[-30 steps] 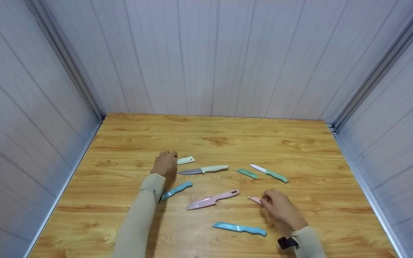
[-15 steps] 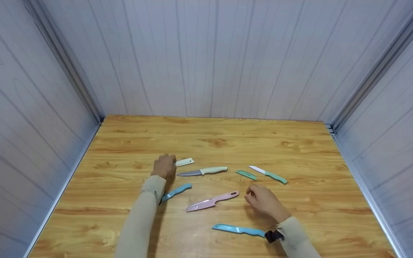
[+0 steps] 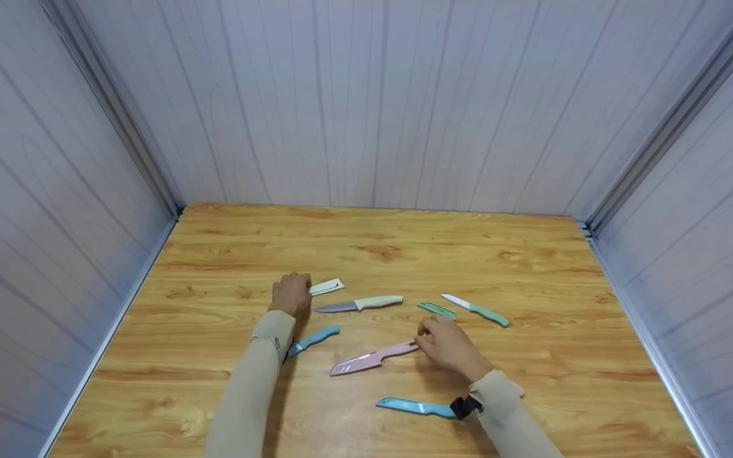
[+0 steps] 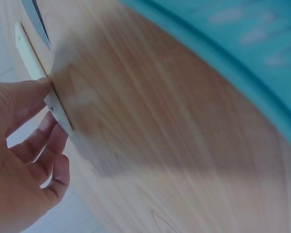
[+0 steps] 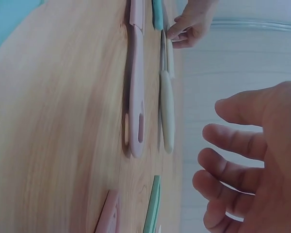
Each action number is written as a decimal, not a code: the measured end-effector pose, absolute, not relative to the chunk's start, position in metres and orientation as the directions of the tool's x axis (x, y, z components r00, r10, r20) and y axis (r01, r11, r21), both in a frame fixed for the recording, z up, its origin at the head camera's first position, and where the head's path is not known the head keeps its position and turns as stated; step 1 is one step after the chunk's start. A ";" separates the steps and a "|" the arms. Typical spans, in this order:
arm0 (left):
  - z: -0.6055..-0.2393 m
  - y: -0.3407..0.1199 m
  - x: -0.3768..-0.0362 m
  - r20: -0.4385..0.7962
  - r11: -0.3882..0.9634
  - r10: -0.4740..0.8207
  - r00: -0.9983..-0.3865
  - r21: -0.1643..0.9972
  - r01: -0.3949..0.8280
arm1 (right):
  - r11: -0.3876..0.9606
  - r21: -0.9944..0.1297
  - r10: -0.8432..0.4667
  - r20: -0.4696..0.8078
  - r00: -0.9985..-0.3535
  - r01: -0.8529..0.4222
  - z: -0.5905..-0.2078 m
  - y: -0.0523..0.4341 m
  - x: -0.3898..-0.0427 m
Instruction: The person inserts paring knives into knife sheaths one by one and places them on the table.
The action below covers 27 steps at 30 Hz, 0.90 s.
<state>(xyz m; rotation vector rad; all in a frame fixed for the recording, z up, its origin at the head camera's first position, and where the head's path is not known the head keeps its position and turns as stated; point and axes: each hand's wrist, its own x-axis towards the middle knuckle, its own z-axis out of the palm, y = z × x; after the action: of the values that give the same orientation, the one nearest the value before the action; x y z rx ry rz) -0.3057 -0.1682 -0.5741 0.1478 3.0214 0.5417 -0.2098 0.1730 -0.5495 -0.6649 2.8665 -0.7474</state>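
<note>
Wooden table (image 3: 532, 254) boxed in by pale panelled walls, with a bunch of pastel knives and blade covers scattered around. The left hand (image 3: 291, 294) is out at the far left of the spread, thumb and fingers pinching the end of the cream sheath (image 3: 328, 287), which looks flat on the wood in the wrist view (image 4: 36, 63). Just beside it lies the cream knife (image 3: 360, 303) with its grey blade bare, so that pair isn't joined up yet. The right hand (image 3: 446, 346) hovers by the handle end of the pink knife (image 3: 373, 358), fingers loosely spread and holding nothing as far as the wrist camera shows (image 5: 252, 165). The green sheath (image 3: 438, 310) and green knife (image 3: 478, 310) lie apart too, near each other. Two blue knives (image 3: 312, 339) and (image 3: 414, 407) look covered already, though I can't be sure. So I'd guess it's early-to-middle: cream, green and pink appear left to do.
</note>
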 end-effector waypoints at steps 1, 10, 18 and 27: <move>-0.574 -0.168 -0.306 -0.054 0.933 0.106 -0.993 0.350 0.081 | 0.789 -0.480 -0.437 0.003 -0.900 -0.384 -0.549 0.171 -0.211; -0.572 -0.168 -0.308 -0.101 0.926 0.073 -0.992 0.376 0.030 | 0.798 -0.470 -0.433 -0.011 -0.901 -0.378 -0.543 0.157 -0.220; -0.563 -0.163 -0.303 -0.125 0.906 0.086 -0.988 0.422 0.026 | 0.787 -0.485 -0.440 -0.007 -0.898 -0.382 -0.543 0.149 -0.223; -0.546 -0.168 -0.278 -0.133 0.795 0.107 -0.985 0.607 0.004 | 0.815 -0.440 -0.419 0.001 -0.908 -0.377 -0.547 0.144 -0.235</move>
<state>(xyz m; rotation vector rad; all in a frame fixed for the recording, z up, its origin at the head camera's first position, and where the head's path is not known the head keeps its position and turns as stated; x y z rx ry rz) -0.2778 -0.1677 -0.5464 0.0878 2.8222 0.9538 -0.2347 0.1442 -0.5466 -0.6378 2.9015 -0.6726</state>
